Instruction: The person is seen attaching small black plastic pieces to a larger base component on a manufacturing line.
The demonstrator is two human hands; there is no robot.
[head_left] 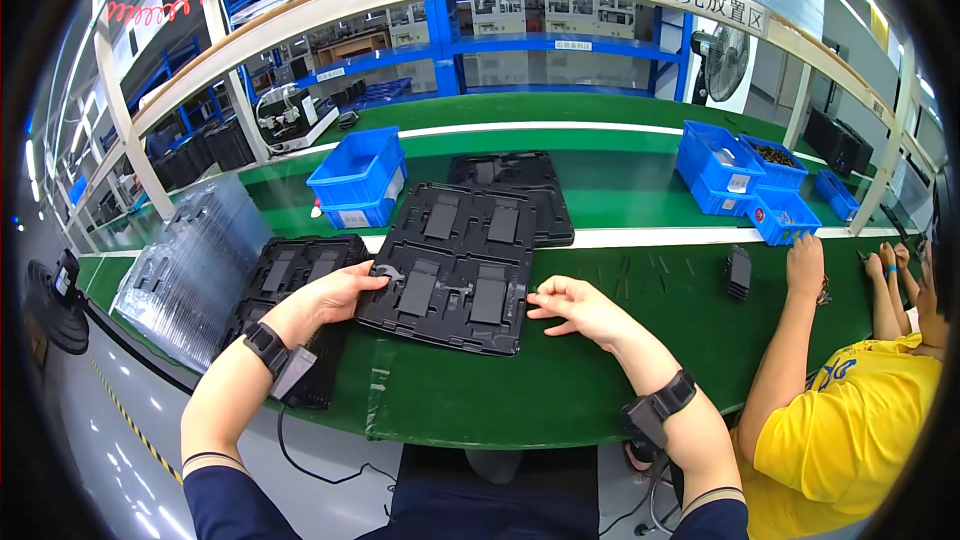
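Note:
A black plastic tray with four recesses, each with a flat dark rectangular piece in it, lies at a slant before me. My left hand grips its left edge, thumb on top. At the right edge, my right hand pinches the rim with its fingertips, the other fingers loosely curled. The fingers under the rim are hidden. Beneath and beside my left forearm sits a stack of similar black trays. Behind the held tray is another black tray pile, partly covered by it.
Clear plastic trays stand stacked at the left. Blue bins sit behind, and more blue bins at the right. Small dark strips and a black stack of parts lie on the green bench. A yellow-shirted co-worker works close on the right.

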